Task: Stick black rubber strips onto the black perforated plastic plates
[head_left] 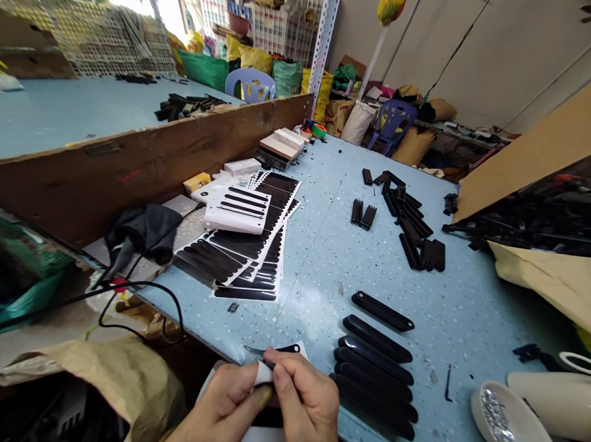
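My left hand (pixel 221 410) and my right hand (pixel 307 408) meet at the table's near edge, both pinching a small white backing sheet (pixel 265 372) with a black oval sticker (pixel 288 348) on it. The right fingers also grip thin tweezers (pixel 255 350) whose tip points left. Just right of my hands lies a row of several long black plastic strips (pixel 373 372); the farthest one (pixel 383 311) is slotted. Stacked white sheets of black oval stickers (pixel 246 245) lie further back on the left.
Loose black plastic parts (pixel 408 218) are scattered at the middle right. A white dish of small shiny pieces (pixel 501 423) sits at the near right. A brown wooden divider (pixel 143 165) borders the left; a black cable (pixel 141 291) and dark cloth (pixel 145 228) lie beside it. Brown cardboard (pixel 540 149) leans at right.
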Available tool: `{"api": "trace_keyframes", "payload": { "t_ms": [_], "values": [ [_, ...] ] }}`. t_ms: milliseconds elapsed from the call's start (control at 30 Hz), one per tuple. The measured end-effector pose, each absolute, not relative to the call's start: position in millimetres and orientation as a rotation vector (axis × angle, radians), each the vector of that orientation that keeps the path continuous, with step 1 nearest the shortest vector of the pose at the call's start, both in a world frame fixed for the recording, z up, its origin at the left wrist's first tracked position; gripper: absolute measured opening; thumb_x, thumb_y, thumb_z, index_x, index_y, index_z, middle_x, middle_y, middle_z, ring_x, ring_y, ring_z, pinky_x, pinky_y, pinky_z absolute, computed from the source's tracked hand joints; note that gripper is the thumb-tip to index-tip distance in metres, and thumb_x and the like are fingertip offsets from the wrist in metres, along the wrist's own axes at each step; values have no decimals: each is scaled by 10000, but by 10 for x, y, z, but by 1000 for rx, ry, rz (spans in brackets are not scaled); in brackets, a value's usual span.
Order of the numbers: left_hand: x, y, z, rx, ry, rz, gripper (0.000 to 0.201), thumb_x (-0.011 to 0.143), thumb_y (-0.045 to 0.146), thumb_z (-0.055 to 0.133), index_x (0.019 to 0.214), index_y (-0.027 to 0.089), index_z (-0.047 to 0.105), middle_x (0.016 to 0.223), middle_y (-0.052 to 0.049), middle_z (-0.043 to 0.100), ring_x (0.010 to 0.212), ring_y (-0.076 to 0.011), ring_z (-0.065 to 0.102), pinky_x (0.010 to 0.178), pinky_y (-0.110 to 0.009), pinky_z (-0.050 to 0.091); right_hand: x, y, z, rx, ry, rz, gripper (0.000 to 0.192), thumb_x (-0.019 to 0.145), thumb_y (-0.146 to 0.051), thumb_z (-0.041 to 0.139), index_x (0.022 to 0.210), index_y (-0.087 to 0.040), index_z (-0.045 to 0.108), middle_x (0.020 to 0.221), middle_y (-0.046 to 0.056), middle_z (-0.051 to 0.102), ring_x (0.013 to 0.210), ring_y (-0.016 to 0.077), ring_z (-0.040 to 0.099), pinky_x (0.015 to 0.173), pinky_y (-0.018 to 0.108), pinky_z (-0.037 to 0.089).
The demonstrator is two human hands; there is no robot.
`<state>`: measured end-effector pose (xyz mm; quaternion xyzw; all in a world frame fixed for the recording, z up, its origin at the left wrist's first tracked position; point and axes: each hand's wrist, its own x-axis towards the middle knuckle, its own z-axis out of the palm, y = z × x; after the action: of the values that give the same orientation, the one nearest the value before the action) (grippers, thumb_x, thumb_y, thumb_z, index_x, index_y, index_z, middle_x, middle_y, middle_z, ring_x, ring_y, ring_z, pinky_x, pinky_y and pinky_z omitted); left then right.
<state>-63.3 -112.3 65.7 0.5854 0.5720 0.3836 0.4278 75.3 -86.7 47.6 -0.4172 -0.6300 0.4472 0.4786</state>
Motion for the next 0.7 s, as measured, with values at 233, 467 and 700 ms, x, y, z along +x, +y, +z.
{"api": "trace_keyframes", "payload": {
  "t_ms": [233, 467, 700],
  "values": [
    [-731, -1006, 660, 1119, 1137, 855, 297, 895, 380, 546, 981, 188, 755, 743, -29, 749, 703, -217, 683, 632, -297, 573, 1051, -496, 760, -1096, -989, 1314, 268, 922, -360, 558, 829, -157, 707, 782, 74, 726, 715, 209, 693, 680, 340, 582],
    [-1115, -28, 1458, 1291, 1392, 1587, 301, 821, 263, 662, 1078, 114, 710, 958, -25, 767, 918, -246, 714, 749, -333, 606, 1690, -358, 1234, -918, -764, 947, 161, 919, -291, 587, 925, -155, 674, 709, 26, 629, 645, 147, 606, 610, 312, 526],
    [-1106, 800, 2449, 1719, 1177, 1947, 444, 915, 271, 338, 1167, 17, 603, 1166, 31, 686, 1144, -311, 549, 710, -291, 498, 1864, -689, 816, -1158, -949, 716, 223, 881, -331, 632, 959, -136, 706, 810, 89, 691, 710, 206, 664, 636, 340, 546]
  ]
}}
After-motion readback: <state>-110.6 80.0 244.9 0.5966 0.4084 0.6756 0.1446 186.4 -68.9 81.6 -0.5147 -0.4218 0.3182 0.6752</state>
